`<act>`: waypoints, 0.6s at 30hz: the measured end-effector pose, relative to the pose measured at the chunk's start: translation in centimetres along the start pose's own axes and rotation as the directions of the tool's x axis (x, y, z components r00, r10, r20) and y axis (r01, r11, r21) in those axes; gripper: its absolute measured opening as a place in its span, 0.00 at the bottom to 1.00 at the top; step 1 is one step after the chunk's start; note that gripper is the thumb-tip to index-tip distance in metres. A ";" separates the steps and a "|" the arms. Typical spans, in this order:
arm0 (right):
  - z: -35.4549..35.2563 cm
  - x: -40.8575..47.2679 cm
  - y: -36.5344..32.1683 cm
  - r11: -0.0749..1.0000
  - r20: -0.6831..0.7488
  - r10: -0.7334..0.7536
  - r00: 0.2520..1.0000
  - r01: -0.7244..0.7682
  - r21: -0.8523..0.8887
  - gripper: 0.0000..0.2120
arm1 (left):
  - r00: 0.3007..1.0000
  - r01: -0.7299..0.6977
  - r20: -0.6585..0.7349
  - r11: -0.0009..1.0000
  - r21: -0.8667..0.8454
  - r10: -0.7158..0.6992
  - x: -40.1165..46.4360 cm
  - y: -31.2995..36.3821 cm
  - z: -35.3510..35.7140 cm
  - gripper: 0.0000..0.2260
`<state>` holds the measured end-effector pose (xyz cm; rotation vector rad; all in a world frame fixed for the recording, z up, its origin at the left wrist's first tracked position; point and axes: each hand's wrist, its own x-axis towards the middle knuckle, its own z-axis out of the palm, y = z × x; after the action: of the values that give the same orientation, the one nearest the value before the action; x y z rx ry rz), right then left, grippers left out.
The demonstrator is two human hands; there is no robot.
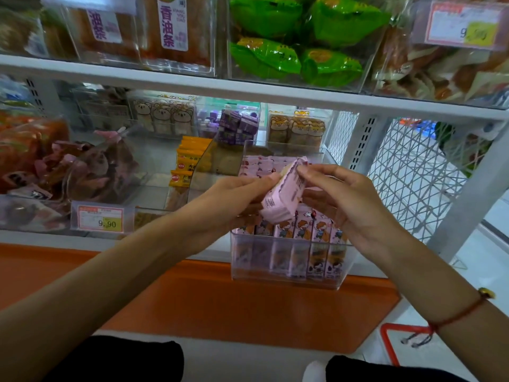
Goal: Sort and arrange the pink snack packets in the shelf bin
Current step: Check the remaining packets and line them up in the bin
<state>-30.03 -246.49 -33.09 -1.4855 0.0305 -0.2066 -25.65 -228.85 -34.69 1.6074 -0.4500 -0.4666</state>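
- Packets of pink snacks [281, 193] sit bunched between your two hands, held just above the clear shelf bin [286, 271], over its front half.
- Your left hand [234, 194] grips the bunch from the side away from the wire mesh panel [413, 172], fingers curled under and around it.
- Your right hand [347, 199] pinches the top edge of the bunch with thumb and fingertips; both hands are clamped on the same stack, close together.
- Step in hand, as it reads: you are squaring up a handful before setting it into the bin. The packets lie tilted, printed backs toward you.
- Next move calls for turning the bunch upright, faces forward to match the front row of packets [292, 230], and lowering it into the gap behind that row without knocking it over.
- Count in the bin: about six packets stand upright in the front row, touching side by side; a further row of packets [259, 166] shows at the back of the bin, too overlapped to count.
- Count in your hands: several packets, edges stacked; the exact number cannot be told.
- One price tag [100, 219] hangs on the shelf edge, well beside the bin on your left-hand side.
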 end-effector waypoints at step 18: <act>-0.3 0.3 0.4 0.977 0.115 -0.205 0.972 0.211 -0.041 0.20 | 0.927 -0.334 -0.050 0.878 0.343 0.372 -0.2 -0.3 0.5 0.23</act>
<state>-29.75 -246.80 -33.52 -1.5514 -0.2111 -0.2941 -26.11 -229.17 -35.01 1.8102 -0.7487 -0.0168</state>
